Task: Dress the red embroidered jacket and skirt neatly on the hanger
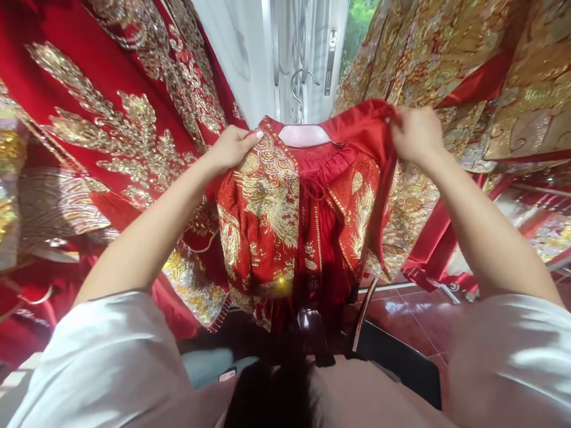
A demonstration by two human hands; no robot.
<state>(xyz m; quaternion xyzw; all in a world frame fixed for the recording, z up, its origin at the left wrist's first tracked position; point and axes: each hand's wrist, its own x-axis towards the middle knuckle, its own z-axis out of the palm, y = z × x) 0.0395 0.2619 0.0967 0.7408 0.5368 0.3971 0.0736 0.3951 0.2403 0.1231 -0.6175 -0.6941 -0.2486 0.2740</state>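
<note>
A red jacket (270, 208) with gold embroidery and a beaded front edge hangs in front of me on a hanger (301, 95) with a metal hook. My left hand (232, 145) pinches the jacket at its shoulder on the left, thumb on top. At the other shoulder, my right hand (417, 134) is closed on the red cloth and holds it up and outward. The jacket's front stands apart, and a gathered red skirt (328, 238) with a thin tie shows inside it. A pale collar piece (306, 135) lies across the neck opening.
Red garments with gold sequins (134, 119) hang close on the left. Gold-patterned garments (414, 77) hang on the right. Behind the hanger is a white door frame (328, 53). Below are a dark flat panel (397, 362) and a reddish tiled floor (414, 312).
</note>
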